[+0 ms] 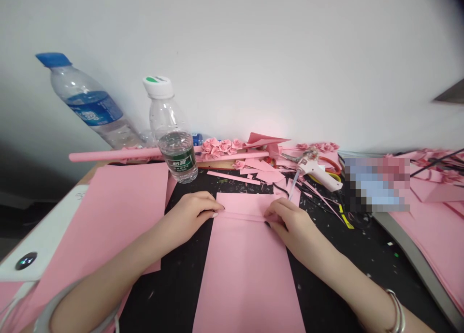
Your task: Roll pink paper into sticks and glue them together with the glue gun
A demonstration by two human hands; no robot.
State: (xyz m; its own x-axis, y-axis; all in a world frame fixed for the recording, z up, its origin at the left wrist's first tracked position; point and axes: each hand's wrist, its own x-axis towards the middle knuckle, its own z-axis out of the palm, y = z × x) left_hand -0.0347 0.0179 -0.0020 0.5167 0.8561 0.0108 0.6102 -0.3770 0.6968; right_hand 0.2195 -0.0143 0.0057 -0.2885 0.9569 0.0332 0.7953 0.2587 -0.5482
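A long sheet of pink paper [246,275] lies in front of me on the black mat, with a fold or raised crease running across it near its far end. At the left end of that crease, my left hand [195,209] pinches the paper's edge between thumb and fingers. My right hand [290,222] pinches the same crease at the right edge. Both hands are level with each other. The parts of the paper under the fingertips are hidden.
Two plastic bottles [177,144] stand by the wall. Pink paper roses [221,148], rolled pink tubes [116,154] and scraps lie along the back. A glue gun [319,173] rests behind my right hand. Pink sheets [119,207] lie left; more paper [431,226] lies right.
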